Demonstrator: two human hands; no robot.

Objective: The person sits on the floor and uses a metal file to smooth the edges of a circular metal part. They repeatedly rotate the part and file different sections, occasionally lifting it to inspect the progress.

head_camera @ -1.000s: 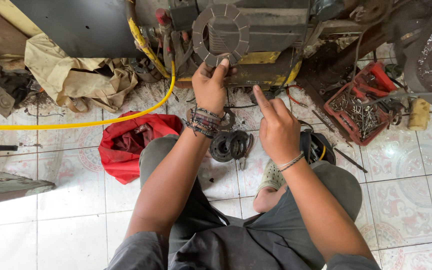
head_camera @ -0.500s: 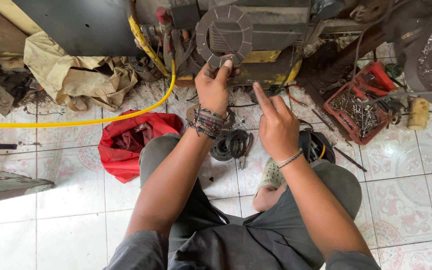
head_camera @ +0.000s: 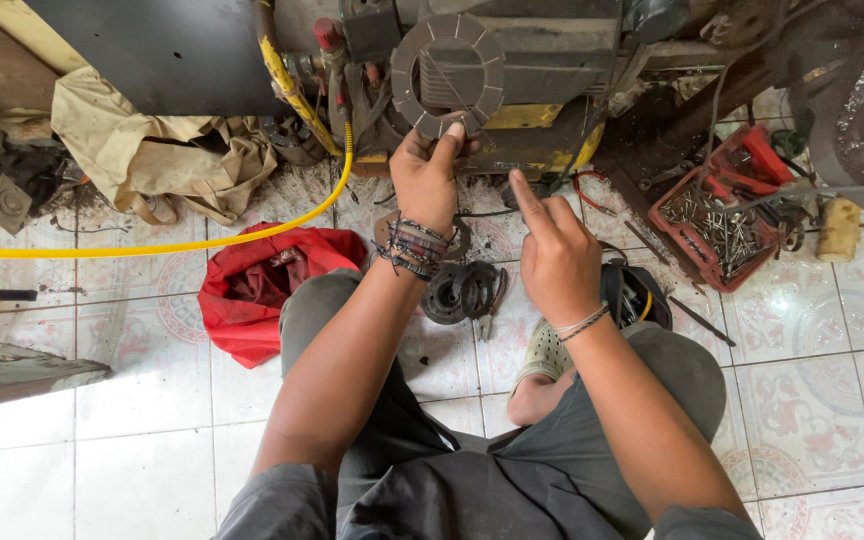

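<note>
The round grey segmented metal disc [head_camera: 449,72] sits flat-faced on the grimy engine housing [head_camera: 552,60], straight ahead at twelve o'clock from the left hand [head_camera: 428,175], whose fingertips pinch its lower rim at six o'clock. The right hand [head_camera: 555,262] hovers lower, at four o'clock of the disc, empty, forefinger stretched toward it, so the left is nearer. A glossy yellow hose [head_camera: 152,245] curves off at nine o'clock over the white tiled floor [head_camera: 812,420]; dark cast pulleys [head_camera: 464,292] lie between the knees.
</note>
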